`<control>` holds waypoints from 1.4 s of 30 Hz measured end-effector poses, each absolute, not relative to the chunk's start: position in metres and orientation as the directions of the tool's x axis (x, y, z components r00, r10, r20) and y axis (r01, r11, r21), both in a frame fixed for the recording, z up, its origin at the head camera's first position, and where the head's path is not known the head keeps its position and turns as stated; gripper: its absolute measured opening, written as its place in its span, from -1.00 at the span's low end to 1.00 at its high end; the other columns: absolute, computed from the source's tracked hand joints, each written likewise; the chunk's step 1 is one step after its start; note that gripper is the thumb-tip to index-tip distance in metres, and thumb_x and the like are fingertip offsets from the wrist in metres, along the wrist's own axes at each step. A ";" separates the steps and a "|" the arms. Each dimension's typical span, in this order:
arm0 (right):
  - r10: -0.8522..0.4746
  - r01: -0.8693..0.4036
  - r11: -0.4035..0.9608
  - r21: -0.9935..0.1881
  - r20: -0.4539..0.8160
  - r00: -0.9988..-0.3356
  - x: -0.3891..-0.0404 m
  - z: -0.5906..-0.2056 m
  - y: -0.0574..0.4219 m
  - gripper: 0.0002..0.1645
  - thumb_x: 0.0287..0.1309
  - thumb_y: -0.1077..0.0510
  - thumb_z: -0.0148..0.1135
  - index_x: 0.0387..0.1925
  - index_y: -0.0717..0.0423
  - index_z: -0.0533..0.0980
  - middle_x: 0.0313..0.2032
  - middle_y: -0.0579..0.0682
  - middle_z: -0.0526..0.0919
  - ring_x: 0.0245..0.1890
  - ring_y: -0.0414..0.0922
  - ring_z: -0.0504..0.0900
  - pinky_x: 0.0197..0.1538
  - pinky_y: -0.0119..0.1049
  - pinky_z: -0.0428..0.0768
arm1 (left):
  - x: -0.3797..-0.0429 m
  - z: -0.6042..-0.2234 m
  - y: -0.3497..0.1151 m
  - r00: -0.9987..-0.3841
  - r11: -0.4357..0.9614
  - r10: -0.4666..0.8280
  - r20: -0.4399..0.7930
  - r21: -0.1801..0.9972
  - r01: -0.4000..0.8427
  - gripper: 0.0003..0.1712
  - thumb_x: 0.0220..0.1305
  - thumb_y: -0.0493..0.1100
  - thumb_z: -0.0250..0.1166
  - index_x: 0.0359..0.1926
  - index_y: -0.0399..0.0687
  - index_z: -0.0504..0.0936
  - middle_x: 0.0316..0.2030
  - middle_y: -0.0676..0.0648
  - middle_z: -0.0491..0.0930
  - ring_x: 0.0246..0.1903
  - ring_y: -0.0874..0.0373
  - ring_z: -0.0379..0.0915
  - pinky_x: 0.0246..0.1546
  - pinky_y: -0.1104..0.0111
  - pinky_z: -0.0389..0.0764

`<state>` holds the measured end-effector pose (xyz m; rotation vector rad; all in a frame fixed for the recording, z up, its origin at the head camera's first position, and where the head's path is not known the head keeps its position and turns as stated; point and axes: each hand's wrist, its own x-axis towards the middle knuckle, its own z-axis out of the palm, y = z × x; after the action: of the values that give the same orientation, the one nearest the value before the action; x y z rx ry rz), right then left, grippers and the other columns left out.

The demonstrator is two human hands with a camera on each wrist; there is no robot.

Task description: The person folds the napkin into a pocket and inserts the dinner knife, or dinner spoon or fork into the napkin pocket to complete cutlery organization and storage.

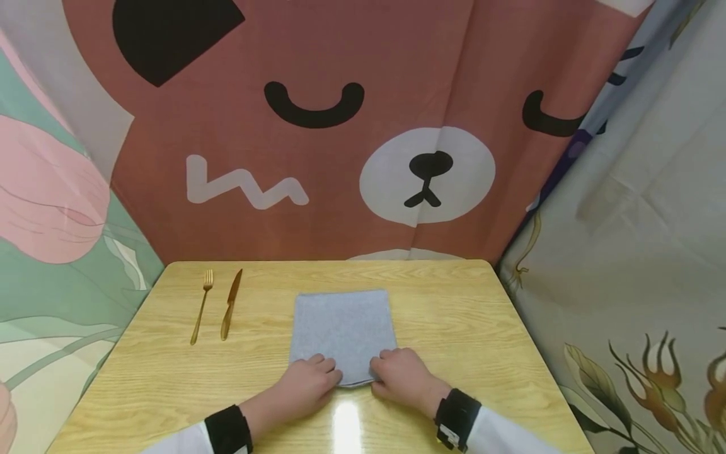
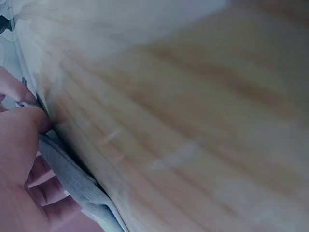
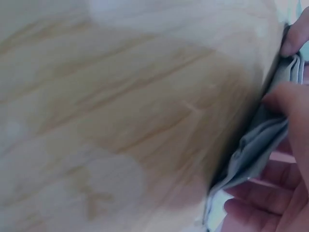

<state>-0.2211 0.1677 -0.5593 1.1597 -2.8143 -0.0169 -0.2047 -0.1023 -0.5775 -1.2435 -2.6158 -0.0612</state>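
A folded grey-blue cloth napkin (image 1: 343,328) lies flat on the wooden table, its near edge toward the person. At the near left corner my left hand (image 1: 311,379) pinches the edge, thumb below and fingers over the top. My right hand (image 1: 405,378) grips the near right corner the same way. In the left wrist view the napkin's layered edge (image 2: 79,181) runs between thumb and curled fingers. Several stacked folds of the napkin (image 3: 256,145) show in the right wrist view, held by the right hand (image 3: 289,125).
On the left part of the table (image 1: 454,302) lie a gold fork (image 1: 201,309) and, to its right, a gold knife (image 1: 229,309). A curtain with a bear print (image 1: 340,164) hangs behind the far edge. Patterned cloths hang along both sides.
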 end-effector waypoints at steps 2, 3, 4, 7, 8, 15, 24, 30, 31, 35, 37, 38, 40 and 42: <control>-0.690 -0.688 0.724 0.049 0.077 -0.720 -0.221 -0.559 0.164 -0.76 0.12 -0.09 0.38 -0.49 -0.13 0.51 -0.59 -0.23 0.39 -0.64 -0.29 0.27 -0.56 -0.38 0.23 | -0.205 -0.576 -0.096 -0.634 0.658 0.744 0.211 -0.061 0.751 -0.91 0.30 0.01 0.37 -0.32 0.19 0.64 -0.42 0.18 0.45 -0.46 0.28 0.30 -0.61 0.47 0.26; -0.685 -0.683 0.729 0.048 0.073 -0.725 -0.221 -0.559 0.163 -0.77 0.13 -0.07 0.37 -0.49 -0.12 0.51 -0.60 -0.22 0.40 -0.64 -0.28 0.28 -0.57 -0.37 0.24 | -0.206 -0.576 -0.094 -0.646 0.667 0.737 0.199 -0.060 0.743 -0.89 0.30 0.02 0.36 -0.34 0.19 0.64 -0.43 0.18 0.45 -0.46 0.27 0.30 -0.61 0.46 0.26; -0.681 -0.680 0.732 0.047 0.071 -0.729 -0.221 -0.559 0.162 -0.77 0.15 -0.05 0.36 -0.49 -0.11 0.51 -0.60 -0.22 0.40 -0.64 -0.28 0.29 -0.57 -0.37 0.24 | -0.206 -0.575 -0.092 -0.656 0.675 0.731 0.189 -0.057 0.736 -0.89 0.29 0.02 0.36 -0.36 0.18 0.64 -0.43 0.17 0.44 -0.45 0.26 0.30 -0.62 0.45 0.25; -0.677 -0.676 0.736 0.043 0.078 -0.732 -0.222 -0.560 0.164 -0.78 0.17 0.02 0.34 -0.53 -0.09 0.50 -0.61 -0.21 0.41 -0.66 -0.27 0.29 -0.59 -0.37 0.24 | -0.205 -0.576 -0.088 -0.674 0.690 0.719 0.173 -0.059 0.721 -0.86 0.33 0.01 0.34 -0.38 0.17 0.64 -0.41 0.17 0.46 -0.44 0.25 0.34 -0.63 0.44 0.26; -0.676 -0.675 0.737 0.040 0.080 -0.733 -0.223 -0.560 0.165 -0.78 0.18 0.04 0.34 -0.53 -0.09 0.51 -0.61 -0.21 0.41 -0.66 -0.28 0.29 -0.59 -0.38 0.25 | -0.205 -0.577 -0.087 -0.677 0.693 0.716 0.171 -0.059 0.718 -0.86 0.34 0.00 0.33 -0.38 0.17 0.65 -0.39 0.17 0.48 -0.42 0.25 0.36 -0.62 0.44 0.28; -0.672 -0.676 0.735 -0.055 0.067 -0.737 -0.224 -0.554 0.179 -0.81 0.18 0.16 0.32 -0.52 -0.10 0.55 -0.56 -0.25 0.47 -0.60 -0.35 0.32 -0.49 -0.44 0.39 | -0.202 -0.577 -0.103 -0.687 0.697 0.713 0.140 -0.030 0.716 -0.92 0.37 -0.14 0.32 -0.19 0.07 0.73 -0.06 0.06 0.71 -0.04 0.16 0.67 -0.25 0.31 0.74; -0.677 -0.676 0.726 -0.127 0.045 -0.735 -0.223 -0.554 0.195 -0.89 0.22 0.19 0.31 -0.32 -0.09 0.70 -0.40 -0.26 0.68 -0.39 -0.36 0.60 -0.29 -0.39 0.62 | -0.194 -0.572 -0.136 -0.725 0.726 0.687 0.054 -0.027 0.687 -0.65 0.40 -0.22 0.28 0.17 -0.07 0.70 0.22 -0.12 0.66 0.22 -0.03 0.62 0.11 0.18 0.69; -0.683 -0.682 0.715 -0.153 0.056 -0.729 -0.220 -0.555 0.200 -0.87 0.26 0.18 0.28 -0.25 -0.09 0.72 -0.34 -0.23 0.72 -0.29 -0.34 0.67 -0.22 -0.39 0.65 | -0.193 -0.569 -0.159 -0.696 0.697 0.717 0.033 -0.033 0.716 -0.63 0.42 -0.25 0.25 0.20 -0.07 0.69 0.23 -0.12 0.66 0.23 -0.03 0.61 0.13 0.19 0.68; -0.683 -0.682 0.714 -0.156 0.057 -0.728 -0.220 -0.556 0.200 -0.87 0.26 0.17 0.28 -0.25 -0.09 0.72 -0.34 -0.23 0.72 -0.29 -0.34 0.68 -0.21 -0.39 0.65 | -0.193 -0.568 -0.162 -0.684 0.685 0.729 0.039 -0.035 0.728 -0.63 0.42 -0.24 0.25 0.20 -0.07 0.69 0.23 -0.12 0.66 0.23 -0.02 0.62 0.13 0.19 0.68; -0.680 -0.676 0.716 -0.175 0.047 -0.732 -0.219 -0.555 0.202 -0.85 0.27 0.17 0.29 -0.21 -0.09 0.73 -0.28 -0.23 0.75 -0.23 -0.31 0.71 -0.16 -0.36 0.67 | -0.195 -0.567 -0.172 -0.633 0.637 0.770 0.076 -0.027 0.771 -0.64 0.41 -0.23 0.27 0.19 -0.07 0.70 0.20 -0.11 0.68 0.20 0.00 0.64 0.12 0.21 0.69; -0.673 -0.666 0.723 -0.183 0.029 -0.739 -0.219 -0.556 0.203 -0.83 0.28 0.15 0.28 -0.17 -0.10 0.73 -0.24 -0.23 0.77 -0.19 -0.31 0.72 -0.11 -0.34 0.68 | -0.196 -0.566 -0.176 -0.615 0.619 0.781 0.107 -0.010 0.785 -0.65 0.40 -0.24 0.27 0.16 -0.08 0.71 0.17 -0.11 0.70 0.18 0.00 0.66 0.11 0.21 0.70; -0.670 -0.660 0.727 -0.190 0.020 -0.743 -0.219 -0.556 0.203 -0.83 0.29 0.15 0.28 -0.15 -0.10 0.73 -0.22 -0.23 0.77 -0.17 -0.30 0.72 -0.09 -0.33 0.69 | -0.196 -0.566 -0.178 -0.606 0.611 0.786 0.121 -0.006 0.791 -0.66 0.39 -0.25 0.28 0.15 -0.09 0.71 0.16 -0.11 0.71 0.17 0.01 0.67 0.10 0.21 0.70; -0.664 -0.651 0.732 -0.200 0.005 -0.748 -0.219 -0.556 0.204 -0.82 0.31 0.13 0.28 -0.12 -0.10 0.73 -0.19 -0.23 0.78 -0.14 -0.30 0.73 -0.05 -0.33 0.69 | -0.197 -0.566 -0.180 -0.592 0.598 0.793 0.145 0.001 0.802 -0.66 0.37 -0.25 0.29 0.13 -0.10 0.72 0.14 -0.11 0.72 0.14 0.02 0.68 0.09 0.21 0.71; -0.666 -0.652 0.729 -0.208 0.008 -0.746 -0.219 -0.556 0.205 -0.81 0.31 0.13 0.29 -0.11 -0.10 0.73 -0.18 -0.22 0.78 -0.13 -0.28 0.73 -0.04 -0.32 0.69 | -0.199 -0.567 -0.183 -0.575 0.583 0.800 0.171 0.005 0.812 -0.67 0.34 -0.26 0.32 0.11 -0.10 0.74 0.11 -0.10 0.74 0.12 0.04 0.70 0.07 0.22 0.71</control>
<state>-0.2194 0.2047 -0.5562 1.1386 -2.9826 0.3192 -0.1985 -0.1826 -0.5668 -1.3636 -2.6590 -0.1237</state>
